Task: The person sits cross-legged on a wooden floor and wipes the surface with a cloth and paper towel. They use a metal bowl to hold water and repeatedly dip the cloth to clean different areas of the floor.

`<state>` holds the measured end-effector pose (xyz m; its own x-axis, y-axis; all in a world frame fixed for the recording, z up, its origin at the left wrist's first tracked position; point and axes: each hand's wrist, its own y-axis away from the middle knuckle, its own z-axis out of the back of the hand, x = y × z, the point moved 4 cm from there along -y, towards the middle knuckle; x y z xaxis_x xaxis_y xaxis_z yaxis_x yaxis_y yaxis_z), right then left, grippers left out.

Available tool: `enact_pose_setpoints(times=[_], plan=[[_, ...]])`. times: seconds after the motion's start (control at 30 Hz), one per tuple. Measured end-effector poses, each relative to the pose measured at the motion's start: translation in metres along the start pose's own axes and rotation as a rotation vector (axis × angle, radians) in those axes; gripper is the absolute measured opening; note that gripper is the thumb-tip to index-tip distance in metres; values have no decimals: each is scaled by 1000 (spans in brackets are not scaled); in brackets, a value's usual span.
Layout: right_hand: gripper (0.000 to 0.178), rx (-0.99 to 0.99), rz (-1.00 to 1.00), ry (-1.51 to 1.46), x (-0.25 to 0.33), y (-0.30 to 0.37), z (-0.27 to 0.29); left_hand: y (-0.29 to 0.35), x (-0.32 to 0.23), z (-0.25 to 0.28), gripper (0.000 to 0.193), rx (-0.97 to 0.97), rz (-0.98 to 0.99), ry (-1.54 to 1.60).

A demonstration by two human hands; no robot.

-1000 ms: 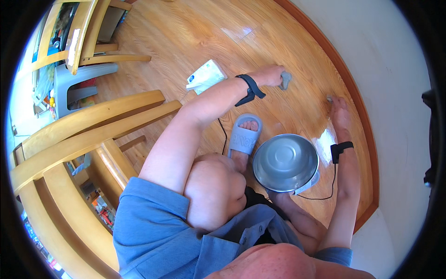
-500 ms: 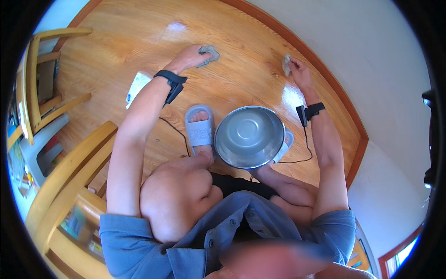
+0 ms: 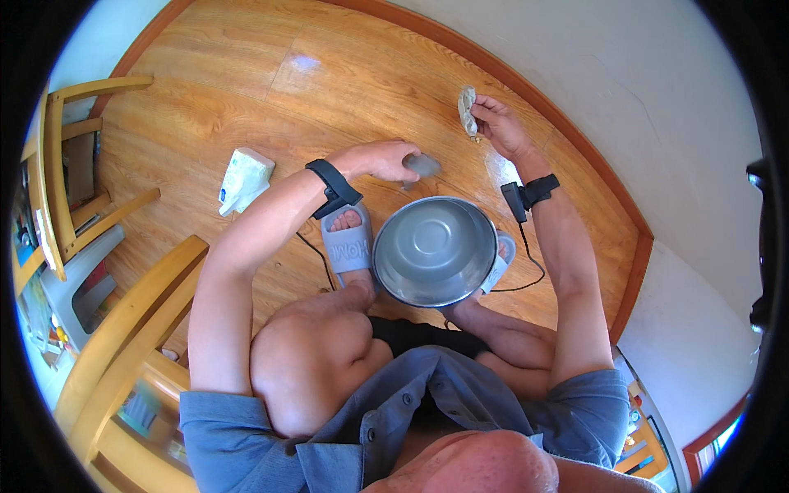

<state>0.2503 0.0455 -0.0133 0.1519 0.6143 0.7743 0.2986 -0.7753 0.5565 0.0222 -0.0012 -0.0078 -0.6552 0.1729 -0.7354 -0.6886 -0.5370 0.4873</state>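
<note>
My left hand (image 3: pixel 385 159) is closed on a grey cloth (image 3: pixel 422 166), smeared by motion, just beyond the rim of a round metal basin (image 3: pixel 403 242). Farther off to the right, my right hand (image 3: pixel 499 123) pinches a crumpled whitish cloth (image 3: pixel 468 111) between thumb and fingers, over the floor near the wall. No contents show in the basin. It stands between my feet and partly hides my right foot.
A white soft pack (image 3: pixel 247 175) lies on the wooden floor (image 3: pixel 329 90) left of my left arm. Yellow wooden chairs (image 3: pixel 123 329) stand at the left. A brown skirting board (image 3: pixel 526 78) edges the white wall. Thin black cables (image 3: pixel 538 261) trail from my wristbands.
My left hand has come nearer and to the right with its cloth, toward the basin. The right hand has shifted slightly left with its whitish cloth, now more in sight.
</note>
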Motion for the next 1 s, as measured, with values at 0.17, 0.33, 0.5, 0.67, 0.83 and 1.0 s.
enact_pose_setpoints(times=[0.17, 0.33, 0.5, 0.67, 0.83, 1.0], plan=[[19, 55, 44, -45, 3, -2, -20, -14, -5, 38, 48, -240, 169, 411], [19, 76, 56, 52, 0, -11, -47, -24, -16, 53, 38, -206, 146, 949], [24, -12, 35, 159, -10, -23, -64, -16, 7, 52, 25, -254, 149, 1025], [24, 171, -34, 590, -28, -26, -80, 14, 76, 86, 18, -475, 213, 1144], [23, 385, -139, 898, -45, -26, -93, 73, 173, 143, 27, -864, 208, 1287], [21, 360, -129, 851, -32, -41, -89, 173, 250, 180, 30, -1003, 491, 1127]])
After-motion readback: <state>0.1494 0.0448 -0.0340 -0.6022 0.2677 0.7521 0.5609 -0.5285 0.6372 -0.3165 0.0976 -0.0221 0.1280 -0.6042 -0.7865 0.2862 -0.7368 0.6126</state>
